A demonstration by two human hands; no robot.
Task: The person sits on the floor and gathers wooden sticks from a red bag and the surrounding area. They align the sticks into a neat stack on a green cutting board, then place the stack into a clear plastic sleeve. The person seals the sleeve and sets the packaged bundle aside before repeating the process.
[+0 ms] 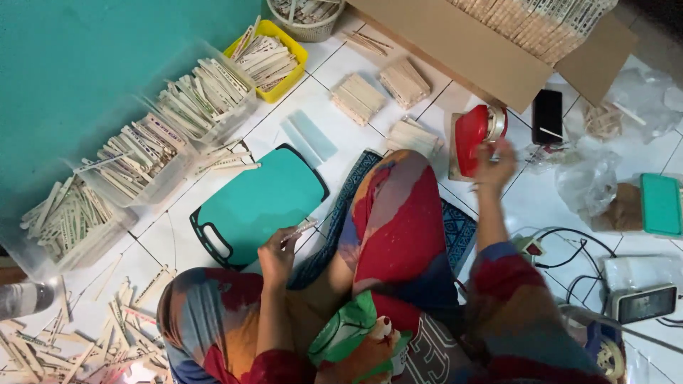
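I sit on a white tiled floor, knees in colourful patterned cloth. My left hand pinches a thin wooden stick by the near edge of a teal cutting board. My right hand reaches forward and grips a red tape dispenser that rests on a small wooden block beside my raised knee.
Clear bins of wooden sticks line the teal wall at left, with a yellow tray. Stick bundles and a cardboard box lie ahead. A phone, plastic bags, cables and a teal lidded box are right. Loose sticks litter lower left.
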